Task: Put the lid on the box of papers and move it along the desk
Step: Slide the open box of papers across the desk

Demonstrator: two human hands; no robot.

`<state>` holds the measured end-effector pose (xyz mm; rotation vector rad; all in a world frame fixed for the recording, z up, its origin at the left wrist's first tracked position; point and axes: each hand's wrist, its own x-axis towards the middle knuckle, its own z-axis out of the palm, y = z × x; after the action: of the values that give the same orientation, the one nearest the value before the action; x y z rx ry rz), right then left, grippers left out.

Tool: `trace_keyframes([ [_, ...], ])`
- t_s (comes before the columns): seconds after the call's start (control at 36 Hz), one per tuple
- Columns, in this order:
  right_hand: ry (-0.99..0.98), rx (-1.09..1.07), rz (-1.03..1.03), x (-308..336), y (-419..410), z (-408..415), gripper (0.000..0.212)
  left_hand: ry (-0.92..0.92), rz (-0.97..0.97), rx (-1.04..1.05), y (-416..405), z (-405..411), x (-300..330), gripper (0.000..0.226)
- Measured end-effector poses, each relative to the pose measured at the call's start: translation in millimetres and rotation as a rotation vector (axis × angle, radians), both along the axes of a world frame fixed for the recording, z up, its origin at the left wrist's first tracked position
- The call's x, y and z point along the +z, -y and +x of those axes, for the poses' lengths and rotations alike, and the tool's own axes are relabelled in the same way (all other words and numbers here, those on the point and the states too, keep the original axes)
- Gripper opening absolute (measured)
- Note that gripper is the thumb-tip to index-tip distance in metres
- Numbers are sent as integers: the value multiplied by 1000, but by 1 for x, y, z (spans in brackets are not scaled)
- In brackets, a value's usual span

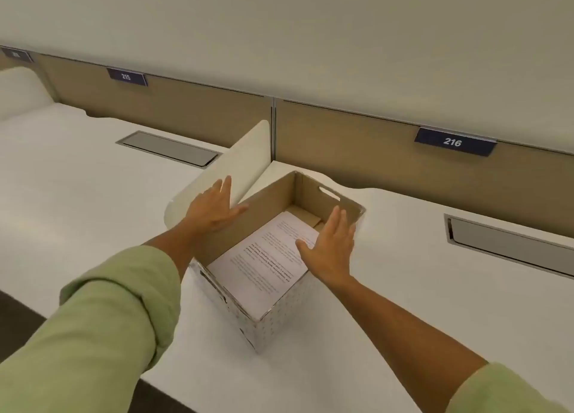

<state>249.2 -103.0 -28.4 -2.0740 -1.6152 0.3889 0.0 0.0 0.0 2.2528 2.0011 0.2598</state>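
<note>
The open patterned cardboard box point(267, 276) of printed papers point(267, 257) sits mid-desk, lidless, looking stiff and moderately heavy, best gripped by its end handle slots, while the left hand point(214, 209) and right hand point(329, 248) hover flat, fingers spread, clasping nothing.

I see a cardboard box point(273, 313), plain brown and matt inside, white with tiny dots outside. The papers point(264, 266) in it are smooth white sheets with print. The desk point(403, 288) looks smooth, white and a little shiny. The flaps point(169, 148) set in it at upper left and right look like dull grey metal. My sleeves point(102, 319) are soft green cloth.
</note>
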Motion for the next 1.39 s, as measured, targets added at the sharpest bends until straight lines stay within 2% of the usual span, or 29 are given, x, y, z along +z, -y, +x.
trace_keyframes([
  [0.08,-181,-76,-47,-5,5,-9,116,35,-85,30,-4,-2,-10,95],
  [0.17,-502,-137,-108,-12,12,-20,121,142,-215,10,-9,-2,-22,94],
  [0.22,-687,-180,-160,-15,16,-24,122,213,-284,7,-11,-1,-26,89],
  [0.28,-775,-187,-202,-20,22,-28,120,219,-310,18,-12,-1,-29,78],
  [0.42,-804,-141,-238,-30,32,-33,109,180,-268,17,-11,-2,-28,42],
  [0.61,-837,-111,-253,-30,33,-29,106,257,-181,16,-1,0,-23,28],
  [0.92,-777,-82,-172,-2,49,-10,103,340,-103,44,29,17,6,29],
  [1.39,-866,-72,-18,55,129,108,90,234,-9,-42,131,105,63,28],
])
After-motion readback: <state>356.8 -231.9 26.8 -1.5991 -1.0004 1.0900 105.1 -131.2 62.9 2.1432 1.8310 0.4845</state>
